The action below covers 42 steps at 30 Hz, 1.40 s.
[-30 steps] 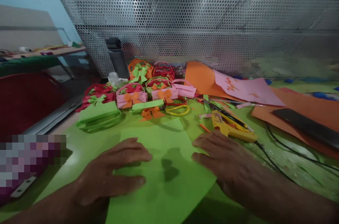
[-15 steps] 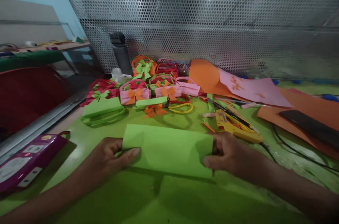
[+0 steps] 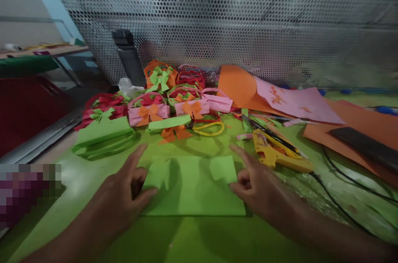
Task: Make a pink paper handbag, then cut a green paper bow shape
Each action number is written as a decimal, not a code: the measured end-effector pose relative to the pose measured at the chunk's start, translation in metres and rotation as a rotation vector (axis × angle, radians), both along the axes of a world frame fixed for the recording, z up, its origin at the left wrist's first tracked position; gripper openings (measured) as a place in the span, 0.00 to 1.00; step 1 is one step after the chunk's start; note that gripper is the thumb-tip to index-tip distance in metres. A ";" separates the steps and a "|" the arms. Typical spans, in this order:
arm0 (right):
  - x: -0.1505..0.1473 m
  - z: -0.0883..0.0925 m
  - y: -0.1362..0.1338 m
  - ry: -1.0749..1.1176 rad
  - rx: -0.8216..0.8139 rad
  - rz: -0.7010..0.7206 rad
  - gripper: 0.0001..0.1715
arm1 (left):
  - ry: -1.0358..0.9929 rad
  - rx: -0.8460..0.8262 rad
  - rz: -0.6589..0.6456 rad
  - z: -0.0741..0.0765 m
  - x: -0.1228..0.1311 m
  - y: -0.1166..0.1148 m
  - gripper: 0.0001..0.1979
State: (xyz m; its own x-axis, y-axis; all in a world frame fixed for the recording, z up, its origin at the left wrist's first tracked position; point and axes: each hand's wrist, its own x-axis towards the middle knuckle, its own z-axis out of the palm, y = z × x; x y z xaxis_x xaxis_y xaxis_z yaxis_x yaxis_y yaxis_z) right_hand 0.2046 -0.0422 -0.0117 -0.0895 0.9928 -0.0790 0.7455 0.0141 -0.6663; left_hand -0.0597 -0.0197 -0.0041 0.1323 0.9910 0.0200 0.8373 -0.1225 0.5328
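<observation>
A folded light-green sheet (image 3: 192, 188) of paper or felt lies on the green tabletop in front of me, its long side facing me. At its left edge is my left hand (image 3: 130, 188), with the index finger stretched forward and the thumb apart, over the sheet's border. My right hand (image 3: 253, 180) mirrors it at the right edge, index finger pointing up the table and thumb near the sheet. The other fingers of both hands curl inward. Neither hand visibly grips the sheet. Shadows of the hands fall across it.
Small bow-trimmed bags (image 3: 149, 112) stand behind the sheet, beside yellow-handled scissors (image 3: 209, 128). A yellow glue gun (image 3: 282, 159) with a cord lies right, near orange sheets (image 3: 370, 126) and a dark phone-like slab (image 3: 363, 145). A grey bottle (image 3: 130, 62) stands before the perforated metal panel (image 3: 217, 14).
The green sheet was held up between both hands; now it lies flatter on the table. Both hands have loosened, with their index fingers extended. The view has shifted slightly.
</observation>
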 end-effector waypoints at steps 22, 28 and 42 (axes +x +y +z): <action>0.000 -0.006 0.004 0.098 0.002 0.006 0.13 | 0.433 0.244 -0.867 -0.052 0.056 -0.016 0.37; -0.002 -0.009 0.006 0.098 0.031 -0.014 0.07 | 0.451 0.370 -0.815 -0.059 0.056 -0.020 0.31; -0.003 -0.006 0.015 -0.003 0.006 -0.033 0.08 | 0.460 0.254 -0.820 -0.048 0.060 -0.017 0.36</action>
State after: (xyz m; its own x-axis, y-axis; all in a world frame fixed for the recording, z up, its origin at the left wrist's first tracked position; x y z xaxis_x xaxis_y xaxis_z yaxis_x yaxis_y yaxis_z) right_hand 0.2016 -0.0269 -0.0181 -0.0569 0.9957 -0.0735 0.7476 -0.0063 -0.6642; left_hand -0.0001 -0.0370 -0.0522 0.8277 0.5612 -0.0060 0.5606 -0.8264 0.0526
